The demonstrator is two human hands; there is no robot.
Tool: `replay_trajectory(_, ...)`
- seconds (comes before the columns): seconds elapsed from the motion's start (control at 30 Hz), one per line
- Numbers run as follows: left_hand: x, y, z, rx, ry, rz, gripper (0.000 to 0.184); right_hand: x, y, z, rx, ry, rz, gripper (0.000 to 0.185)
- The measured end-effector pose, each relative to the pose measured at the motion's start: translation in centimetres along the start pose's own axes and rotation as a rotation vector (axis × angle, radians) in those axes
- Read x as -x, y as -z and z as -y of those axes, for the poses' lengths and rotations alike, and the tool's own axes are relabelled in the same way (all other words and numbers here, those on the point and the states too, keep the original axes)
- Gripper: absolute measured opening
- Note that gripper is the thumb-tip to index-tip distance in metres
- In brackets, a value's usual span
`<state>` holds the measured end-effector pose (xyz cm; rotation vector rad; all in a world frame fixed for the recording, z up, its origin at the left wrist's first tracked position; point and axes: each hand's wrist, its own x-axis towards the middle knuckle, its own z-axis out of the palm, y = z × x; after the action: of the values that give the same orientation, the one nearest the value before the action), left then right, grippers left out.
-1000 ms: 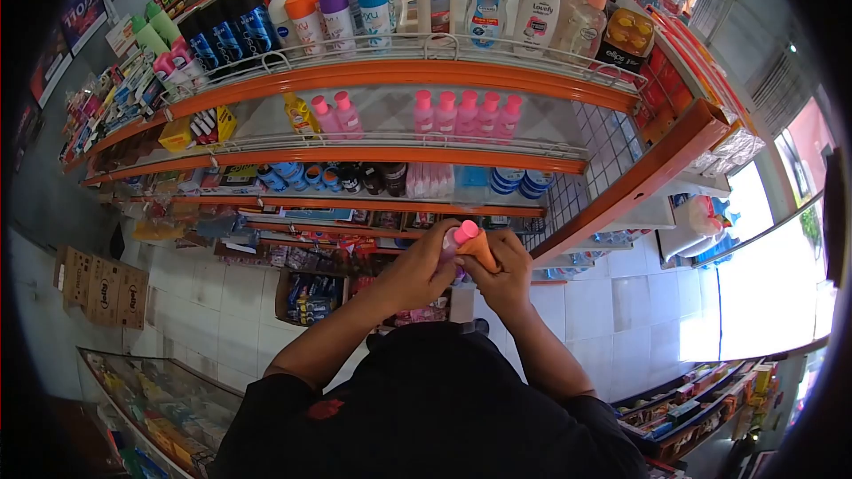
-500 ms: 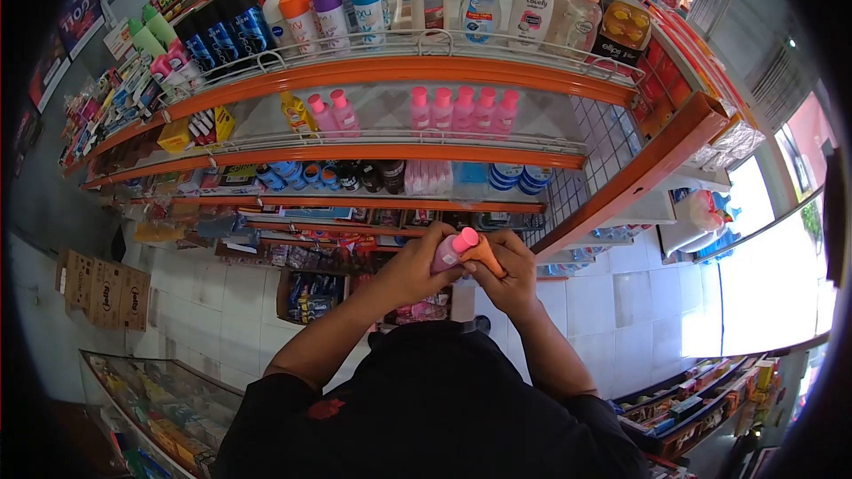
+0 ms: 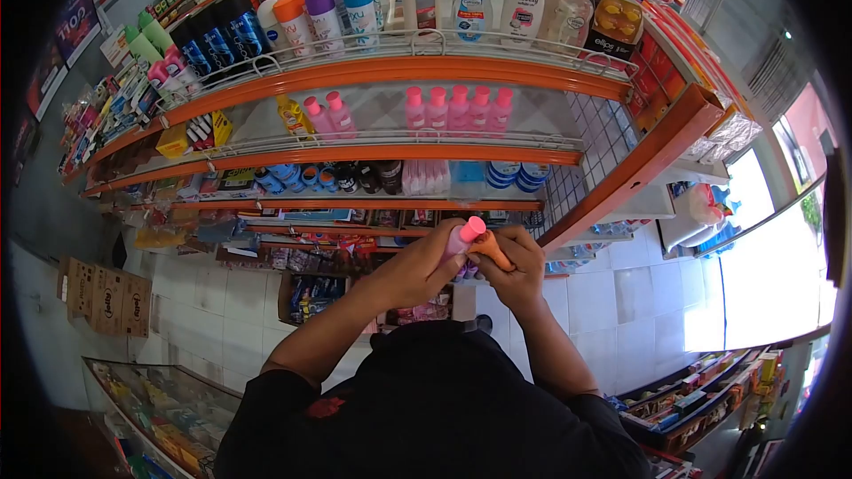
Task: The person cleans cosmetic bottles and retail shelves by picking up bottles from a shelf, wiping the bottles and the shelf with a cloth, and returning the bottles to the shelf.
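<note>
My left hand (image 3: 419,268) is wrapped round a small pink bottle (image 3: 458,240), which leans with its bright pink cap up and to the right. Bunched in my right hand (image 3: 519,268) is an orange cloth (image 3: 493,250), held against the right side of the bottle near its cap. Both hands meet in front of my chest, below the shelf edges. Similar pink bottles (image 3: 458,111) stand in a row on the middle shelf, and a pair of pink bottles (image 3: 336,114) stands further left beside a yellow bottle (image 3: 293,113).
An orange-edged shelf rack (image 3: 382,158) with wire rails spans the space ahead. Deodorants and lotion bottles (image 3: 524,2) fill its upper shelf. An orange post (image 3: 635,168) rises at right. Below are floor boxes (image 3: 312,297); a cardboard carton (image 3: 111,300) stands left, a glass case (image 3: 164,408) behind.
The bottle and both hands have shifted slightly right and up. The orange cloth has turned a little against the bottle, and the view has moved slightly.
</note>
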<state>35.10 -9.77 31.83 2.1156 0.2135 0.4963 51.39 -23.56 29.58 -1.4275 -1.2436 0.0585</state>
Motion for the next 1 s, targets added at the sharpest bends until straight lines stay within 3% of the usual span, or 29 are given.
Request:
replay_trajectory(0.07,-0.2,1.3,0.4,0.134,0.086,0.172,0.056,0.0,0.5,-0.1,-0.039,-0.029,0.029,0.035)
replay_trajectory(0.17,0.2,0.8,3.0,0.436,0.098,0.194,0.06,-0.1,0.5,0.8,-0.146,-0.103,0.064,0.03)
replay_trajectory(0.27,0.4,0.1,1.7,0.436,0.147,0.176,0.058,-0.3,0.4,0.6,-0.082,0.045,0.034,0.032)
replay_trajectory(0.37,0.3,-0.1,1.2,0.273,0.031,0.096,0.055,-0.5,0.8,0.6,-0.022,0.13,0.041,0.041)
replay_trajectory(0.57,-0.2,-0.1,-0.5,0.108,0.027,0.08,0.053,-0.3,0.9,0.4,0.028,0.218,-0.008,0.044)
replay_trajectory(0.87,0.3,-1.8,-0.9,-0.123,0.005,-0.118,0.061,0.3,0.9,0.0,0.035,0.206,-0.061,0.045)
replay_trajectory(1.0,-0.1,-2.0,-0.8,-0.101,-0.039,-0.116,0.062,0.7,0.6,0.1,0.022,0.283,-0.027,0.044)
